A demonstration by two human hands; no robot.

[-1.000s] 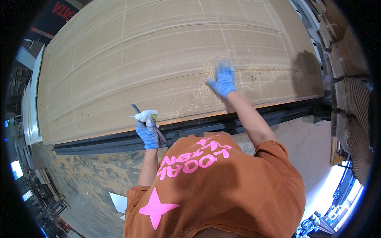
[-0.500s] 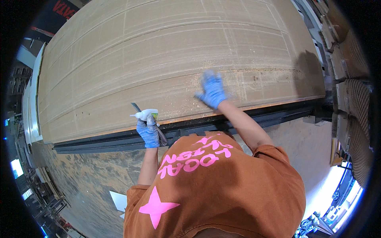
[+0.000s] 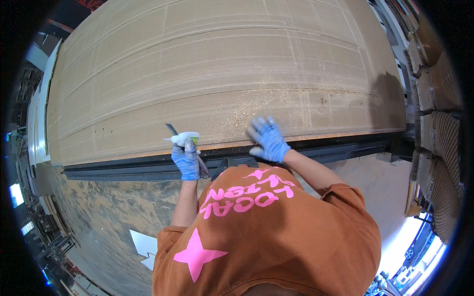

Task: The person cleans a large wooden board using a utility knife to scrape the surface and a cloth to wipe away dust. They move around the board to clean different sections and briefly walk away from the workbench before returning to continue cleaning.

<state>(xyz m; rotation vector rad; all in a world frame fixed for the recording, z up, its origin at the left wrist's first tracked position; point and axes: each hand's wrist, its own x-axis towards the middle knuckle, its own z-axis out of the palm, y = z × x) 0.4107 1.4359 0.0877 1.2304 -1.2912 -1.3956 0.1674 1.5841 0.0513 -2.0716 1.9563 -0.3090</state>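
Note:
A large tan fibreboard sheet [image 3: 222, 64] with routed cut lines lies on a black-framed machine bed [image 3: 123, 170]. Sawdust [image 3: 256, 106] is scattered along its near strip. My left hand [image 3: 186, 159], in a blue glove, grips a white spray bottle [image 3: 183, 138] together with a thin dark tool at the board's near edge. My right hand [image 3: 267, 138], also blue-gloved, is open with fingers spread, blurred, over the near edge of the board. My orange shirt [image 3: 266, 232] with pink print fills the lower middle.
The concrete floor [image 3: 98, 212] below the bed is stained, with a white arrow-shaped mark [image 3: 143, 244]. Stacked ribbed panels [image 3: 442, 123] stand at the right. White machine parts [image 3: 37, 113] run along the left end of the board.
My right hand has swept left along the board's near strip and drawn back toward the near edge. The left hand with the bottle has stayed put.

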